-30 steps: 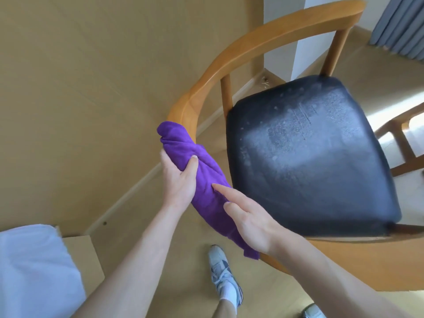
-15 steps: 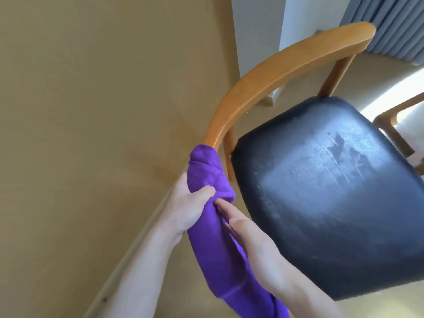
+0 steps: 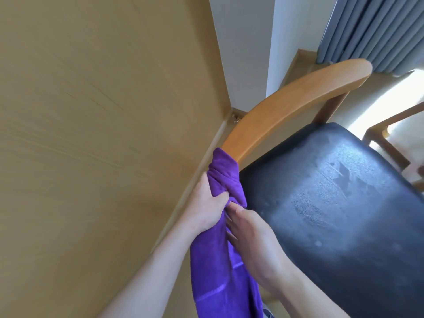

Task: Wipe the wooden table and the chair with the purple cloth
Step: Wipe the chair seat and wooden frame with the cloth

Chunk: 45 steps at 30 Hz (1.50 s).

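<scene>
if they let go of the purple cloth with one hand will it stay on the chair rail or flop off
Probably flop. The purple cloth looks soft and limp: it bunches into folds around the wooden rail and hangs in a loose tail below. Likely light, since the left hand grips it easily. The smooth rail may give little grip.

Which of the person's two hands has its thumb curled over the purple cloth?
The left hand: its thumb hooks over the purple cloth wrapped round the chair rail; the right hand just presses alongside.
</scene>
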Available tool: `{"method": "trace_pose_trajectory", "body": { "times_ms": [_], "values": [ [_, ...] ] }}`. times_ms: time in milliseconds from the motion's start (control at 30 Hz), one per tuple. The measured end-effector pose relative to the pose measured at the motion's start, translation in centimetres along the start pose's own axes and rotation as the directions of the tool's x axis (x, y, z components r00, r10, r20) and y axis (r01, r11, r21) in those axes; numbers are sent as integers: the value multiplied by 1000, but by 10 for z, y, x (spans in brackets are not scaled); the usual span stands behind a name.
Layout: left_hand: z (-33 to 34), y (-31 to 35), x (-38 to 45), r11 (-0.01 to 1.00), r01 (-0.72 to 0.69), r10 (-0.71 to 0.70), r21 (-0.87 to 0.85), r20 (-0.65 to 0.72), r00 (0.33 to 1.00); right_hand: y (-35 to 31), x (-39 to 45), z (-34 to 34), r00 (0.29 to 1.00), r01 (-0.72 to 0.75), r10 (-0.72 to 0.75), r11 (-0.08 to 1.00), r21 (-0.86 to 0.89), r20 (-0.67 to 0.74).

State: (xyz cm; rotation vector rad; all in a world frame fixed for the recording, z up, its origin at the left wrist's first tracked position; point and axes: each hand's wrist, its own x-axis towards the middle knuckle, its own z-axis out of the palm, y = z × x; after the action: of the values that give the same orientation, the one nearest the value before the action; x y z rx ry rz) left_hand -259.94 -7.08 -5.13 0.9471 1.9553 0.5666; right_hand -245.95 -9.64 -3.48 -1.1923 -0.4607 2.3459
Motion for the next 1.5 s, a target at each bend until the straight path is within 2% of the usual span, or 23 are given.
{"method": "trace_pose_trajectory", "body": {
  "times_ms": [67,200,333,433,567,733,1033,1200,1300,1367,1433,1500],
  "values": [
    [4,3,8,999,-25,26,22,-26,999,-7,9,-4,1000,-3,3,1000,-2,9],
    [8,6,10,999,-32,33,26,-35,999,-10,23,-10,998,-43,47,993,114,-35],
    [9,3,9,999,-1,2,42,-25,1000,-16,27,-13,986,-158,167,960,233,-18],
    [8,2,9,996,34,-30,78,-46,999,-23,28,-16,985,-168,171,970,177,-2],
    [15,13,16,990,61,-48,125,-105,993,-40,29,-21,986,-168,163,965,201,42],
    [32,44,45,931,3,86,365,-228,970,-84,43,-37,992,-117,103,966,232,70],
    [58,95,87,834,-134,273,535,-190,943,-152,56,-74,997,-70,58,967,246,57],
    [84,128,106,769,-142,323,624,-187,928,-188,64,-101,999,-5,-4,973,229,42],
    [89,145,114,844,-121,255,522,-193,947,-203,64,-113,999,38,-35,987,155,-19],
    [80,152,117,949,-122,174,290,-162,971,-208,63,-117,991,86,-77,993,86,-105],
    [70,150,116,982,-141,156,122,-128,979,-208,63,-116,972,146,-137,989,36,-190],
    [62,144,113,971,-175,194,163,-108,975,-205,62,-111,939,220,-238,971,-97,-250]
  ]
}}
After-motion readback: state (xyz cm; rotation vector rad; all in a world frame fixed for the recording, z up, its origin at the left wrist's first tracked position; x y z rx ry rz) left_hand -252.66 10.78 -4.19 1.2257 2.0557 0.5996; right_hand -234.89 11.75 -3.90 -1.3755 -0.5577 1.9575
